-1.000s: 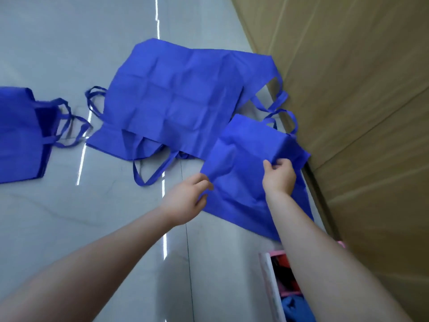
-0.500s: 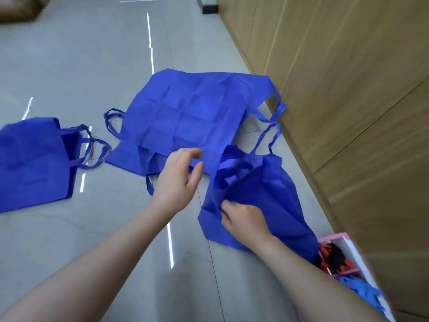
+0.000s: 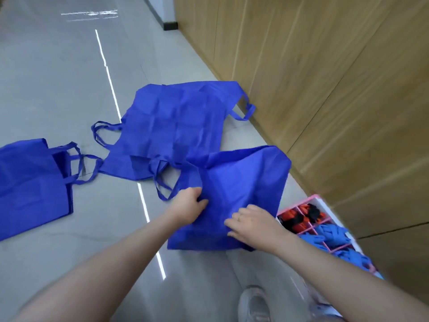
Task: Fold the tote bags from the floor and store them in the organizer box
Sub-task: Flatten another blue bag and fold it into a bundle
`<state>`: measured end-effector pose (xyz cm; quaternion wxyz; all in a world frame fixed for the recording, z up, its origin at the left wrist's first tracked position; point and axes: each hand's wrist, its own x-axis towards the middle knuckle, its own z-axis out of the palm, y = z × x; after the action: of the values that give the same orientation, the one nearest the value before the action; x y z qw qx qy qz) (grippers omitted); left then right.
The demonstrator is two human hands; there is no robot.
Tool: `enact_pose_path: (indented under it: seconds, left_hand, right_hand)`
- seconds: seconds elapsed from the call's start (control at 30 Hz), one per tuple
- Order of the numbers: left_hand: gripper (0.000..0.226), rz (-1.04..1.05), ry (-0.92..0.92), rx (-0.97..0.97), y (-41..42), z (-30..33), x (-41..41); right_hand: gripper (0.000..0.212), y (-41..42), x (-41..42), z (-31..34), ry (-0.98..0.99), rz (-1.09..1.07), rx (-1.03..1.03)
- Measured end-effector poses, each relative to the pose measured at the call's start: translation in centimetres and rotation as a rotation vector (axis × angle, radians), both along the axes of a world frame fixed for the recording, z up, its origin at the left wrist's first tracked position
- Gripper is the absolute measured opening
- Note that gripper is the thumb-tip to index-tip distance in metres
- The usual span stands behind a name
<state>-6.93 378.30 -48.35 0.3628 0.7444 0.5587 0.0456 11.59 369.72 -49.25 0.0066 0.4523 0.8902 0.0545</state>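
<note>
Shoe: grey shoe toe (image 3: 254, 303) at the bottom edge, on the glossy grey tiled floor (image 3: 58, 77).
Right hand: right hand (image 3: 253, 223) laid on the near blue non-woven tote bag (image 3: 243, 187), fingers spread and pressing the cloth down; half a second earlier gripped a bunched fold.
Left hand: left hand (image 3: 189, 205) pinched the bag's left edge below the handle loop; previously hovered clear of the cloth.
Near bag: half folded beside the box, flatter than before; folding judged under way, storing not yet.
Box: pink-rimmed white organizer box (image 3: 318, 203) just right, compartments holding red-black and blue items.
Farther bags: flat creased blue tote bag (image 3: 176, 122) beyond; third blue tote bag (image 3: 30, 182) far left, both unfolded.
Wall: wooden panelled wall (image 3: 325, 77) to the right.
</note>
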Motion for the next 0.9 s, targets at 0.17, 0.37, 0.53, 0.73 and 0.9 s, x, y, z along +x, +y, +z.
enact_pose_path:
  seconds: [0.17,0.37,0.53,0.73,0.9]
  left_hand:
    - [0.036,0.034,-0.205,0.069,-1.6,0.5,-3.2]
    - [0.046,-0.13,-0.387,0.203,-4.3,0.3,-8.3]
    - [0.037,-0.157,-0.471,0.231,-5.2,0.7,-11.5]
    - [0.02,-0.113,-0.558,0.233,-6.1,1.2,-14.0]
    - [0.033,0.149,-0.661,0.07,-6.1,1.1,-15.2]
  right_hand:
    - [0.029,0.0,0.5,2.9,0.32,-0.578,0.033]
    - [0.075,2.9,-0.3,4.7,0.307,-0.782,-0.206]
    - [0.065,5.9,-1.0,4.9,0.208,-0.784,-0.193]
    - [0.043,5.5,-3.9,2.9,0.36,-0.742,-0.452]
    - [0.013,5.4,-4.6,2.4,0.31,-0.68,-0.306]
